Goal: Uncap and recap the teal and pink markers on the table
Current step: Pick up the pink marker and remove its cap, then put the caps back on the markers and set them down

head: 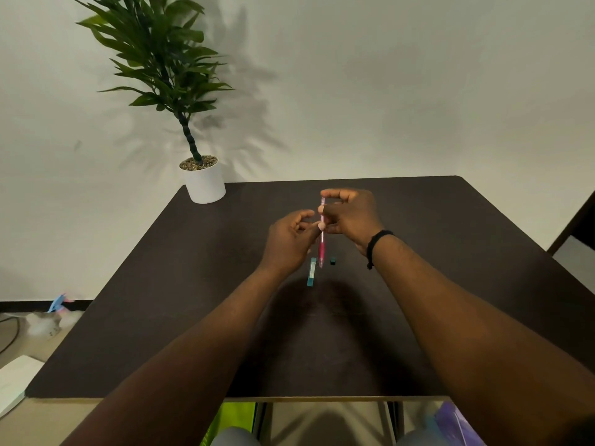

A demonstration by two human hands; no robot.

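Both hands are meeting above the table: the right hand is pinching the pink marker upright near its top, the left hand pinching lower. Light, stiff and likely slick, it wants a mid-barrel grip. The teal marker is lying below beside a small teal cap. Fingers are hiding the pink cap.
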